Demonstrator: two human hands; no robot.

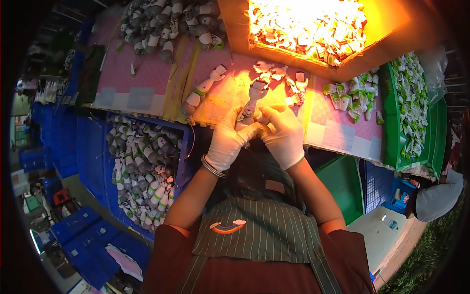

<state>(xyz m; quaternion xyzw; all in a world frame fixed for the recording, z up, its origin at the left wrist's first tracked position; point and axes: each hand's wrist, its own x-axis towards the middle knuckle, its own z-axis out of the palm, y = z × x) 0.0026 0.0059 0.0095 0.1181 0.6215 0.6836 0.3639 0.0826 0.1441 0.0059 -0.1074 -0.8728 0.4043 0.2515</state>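
Both my hands wear white gloves and meet at the table's front edge. Between them stands a white toy robot arm (pixel 254 95), its dark-fingered hand pointing away from me. My left hand (pixel 227 139) is closed around its lower end from the left. From the right, my right hand (pixel 284 134) pinches the same end; the fingertips hide what is there. Left of them a toy arm (pixel 199 93) with a green band and a grey ball end lies on the table. Just beyond my hands are several loose white toy hands (pixel 274 72).
A cardboard box (pixel 236 34) of small parts stands brightly lit at the back. Grey-and-white toy arms (pixel 164 27) are heaped far left; more fill a blue crate (pixel 185 147) below. Green-and-white pieces (pixel 357 93) lie right, beside a green tray (pixel 390 132). A person (pixel 438 198) is at far right.
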